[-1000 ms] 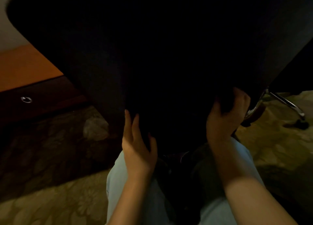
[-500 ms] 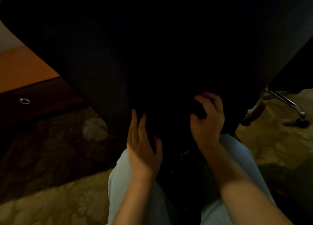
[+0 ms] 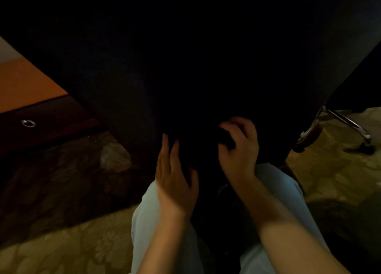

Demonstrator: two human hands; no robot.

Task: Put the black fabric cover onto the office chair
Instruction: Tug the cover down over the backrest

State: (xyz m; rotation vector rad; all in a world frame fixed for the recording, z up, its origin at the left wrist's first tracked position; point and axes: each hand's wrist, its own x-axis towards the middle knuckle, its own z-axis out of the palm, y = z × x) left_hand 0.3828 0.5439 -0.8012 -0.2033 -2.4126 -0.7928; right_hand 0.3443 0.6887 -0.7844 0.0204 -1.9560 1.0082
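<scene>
Head view: black fabric cover (image 3: 185, 57) fills the upper frame, draped over the office chair (image 3: 348, 123), whose chrome legs show at right. Left hand (image 3: 175, 177) lies flat against the cloth's lower edge, fingers straight. Right hand (image 3: 241, 150) is just beside it, fingers curled and bunching a fold of the cover.

Dim patterned carpet (image 3: 61, 251), orange wooden desk (image 3: 24, 84)
</scene>
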